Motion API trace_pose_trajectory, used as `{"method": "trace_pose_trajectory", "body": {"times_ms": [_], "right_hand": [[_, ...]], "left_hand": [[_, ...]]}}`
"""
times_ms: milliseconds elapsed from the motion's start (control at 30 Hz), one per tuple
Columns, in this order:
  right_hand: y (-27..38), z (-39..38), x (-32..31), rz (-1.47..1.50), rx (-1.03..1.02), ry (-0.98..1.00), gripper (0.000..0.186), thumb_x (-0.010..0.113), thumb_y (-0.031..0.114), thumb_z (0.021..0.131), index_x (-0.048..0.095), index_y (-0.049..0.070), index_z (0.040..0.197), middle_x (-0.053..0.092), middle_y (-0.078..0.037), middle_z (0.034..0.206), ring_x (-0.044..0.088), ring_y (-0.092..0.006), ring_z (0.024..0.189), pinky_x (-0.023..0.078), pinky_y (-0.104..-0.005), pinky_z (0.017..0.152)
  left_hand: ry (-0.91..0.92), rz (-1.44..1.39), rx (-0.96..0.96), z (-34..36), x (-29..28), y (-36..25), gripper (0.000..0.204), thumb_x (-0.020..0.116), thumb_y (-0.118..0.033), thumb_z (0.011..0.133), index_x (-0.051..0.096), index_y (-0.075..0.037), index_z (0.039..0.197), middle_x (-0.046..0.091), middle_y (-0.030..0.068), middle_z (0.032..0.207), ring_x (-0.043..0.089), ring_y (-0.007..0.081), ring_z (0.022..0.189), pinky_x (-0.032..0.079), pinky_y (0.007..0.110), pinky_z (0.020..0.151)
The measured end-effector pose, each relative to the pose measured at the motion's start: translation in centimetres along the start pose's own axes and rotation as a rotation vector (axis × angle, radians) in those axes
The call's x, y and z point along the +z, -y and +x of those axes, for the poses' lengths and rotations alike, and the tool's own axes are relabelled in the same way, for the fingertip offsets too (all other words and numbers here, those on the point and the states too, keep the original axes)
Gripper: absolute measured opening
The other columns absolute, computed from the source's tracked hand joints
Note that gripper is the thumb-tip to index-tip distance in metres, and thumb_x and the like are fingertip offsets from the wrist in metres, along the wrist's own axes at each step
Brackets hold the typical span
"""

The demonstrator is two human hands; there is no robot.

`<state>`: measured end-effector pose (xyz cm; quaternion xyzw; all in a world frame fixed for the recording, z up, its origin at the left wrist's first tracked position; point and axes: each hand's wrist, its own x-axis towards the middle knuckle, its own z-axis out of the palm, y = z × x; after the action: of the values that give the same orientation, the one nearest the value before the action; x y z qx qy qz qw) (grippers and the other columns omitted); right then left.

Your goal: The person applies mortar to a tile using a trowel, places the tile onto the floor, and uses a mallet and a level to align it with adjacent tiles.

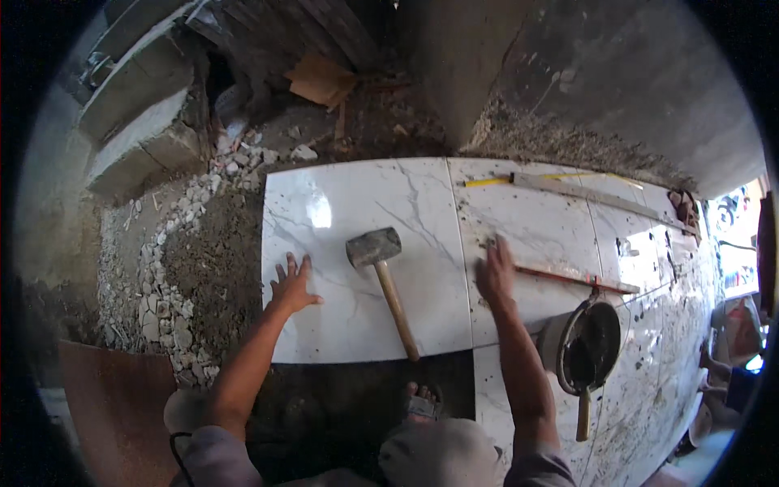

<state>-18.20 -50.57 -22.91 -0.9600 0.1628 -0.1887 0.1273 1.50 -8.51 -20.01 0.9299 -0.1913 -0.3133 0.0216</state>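
Note:
A large white tile with grey veins (365, 187) lies in front of me. My left hand (292, 286) rests on its left part, fingers spread, holding nothing. My right hand (496, 276) is over the neighbouring white tile (535, 227), just right of the joint; its fingers are stretched out and slightly blurred, with nothing seen in them. Between my hands lies a mallet with a dark, thick head (374, 247) and a wooden handle (396, 312), its end by the tile's near edge. A thin red bar (576, 278) lies right of my right hand.
A bucket (556, 345) with a wooden-handled tool (583, 414) stands at right. Farther back lie a long straight bar (596, 199) and a yellow strip (487, 183). Left are dark soil (219, 260), broken rubble (154, 300) and concrete steps (150, 150). A grey wall (633, 81) bounds the back right.

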Motion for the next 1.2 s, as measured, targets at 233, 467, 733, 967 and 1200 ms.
{"method": "trace_pose_trajectory", "body": {"times_ms": [233,467,733,967,1200], "right_hand": [[5.2,8.2,7.0,0.057,-0.051,0.151,0.064,0.051,0.036,0.09,0.033,-0.004,0.138,0.028,-0.024,0.146,0.024,-0.0404,0.136,0.019,-0.0499,0.111],[8.2,9.8,9.6,-0.004,-0.103,0.155,0.064,0.045,0.038,0.092,0.03,-0.003,0.139,0.029,-0.022,0.145,0.026,-0.0373,0.136,0.016,-0.0495,0.112],[13.2,0.8,6.8,0.67,0.173,0.216,0.06,0.066,0.011,0.074,0.043,-0.002,0.127,0.05,-0.025,0.121,0.048,-0.0422,0.113,0.04,-0.0432,0.098],[18.6,-3.6,5.4,0.669,0.423,0.384,0.039,0.067,0.015,0.074,0.045,-0.001,0.103,0.059,-0.024,0.088,0.059,-0.0416,0.085,0.049,-0.0475,0.075],[15.1,11.7,-7.0,1.149,0.436,-0.114,0.021,0.06,0.006,0.079,0.054,0.0,0.098,0.061,-0.01,0.077,0.058,-0.0161,0.069,0.046,-0.0303,0.063]], "left_hand": [[0.008,0.124,-0.019,-0.4,-1.2,-1.1,0.106,0.074,-0.05,0.07,0.01,-0.017,0.148,0.006,0.0242,0.152,0.02,0.0536,0.132,0.027,0.065,0.101],[-0.408,-0.18,0.309,6.7,-2.4,0.3,0.062,0.054,-0.036,0.09,0.03,-0.015,0.144,0.027,0.0212,0.147,0.03,0.043,0.132,0.027,0.062,0.102],[-0.466,0.076,0.268,13.5,-2.4,-3.8,0.059,0.048,-0.04,0.092,0.028,-0.024,0.145,0.018,0.0086,0.153,0.018,0.0349,0.14,0.013,0.064,0.107],[-0.598,0.116,0.303,13.0,-1.3,-6.2,0.06,0.043,-0.046,0.092,0.028,-0.024,0.146,0.019,0.0065,0.154,0.016,0.031,0.141,0.007,0.063,0.108],[-0.575,0.106,0.282,12.2,-2.1,-4.8,0.06,0.043,-0.044,0.092,0.028,-0.02,0.146,0.02,0.0079,0.153,0.016,0.0314,0.141,0.007,0.063,0.109]]}}
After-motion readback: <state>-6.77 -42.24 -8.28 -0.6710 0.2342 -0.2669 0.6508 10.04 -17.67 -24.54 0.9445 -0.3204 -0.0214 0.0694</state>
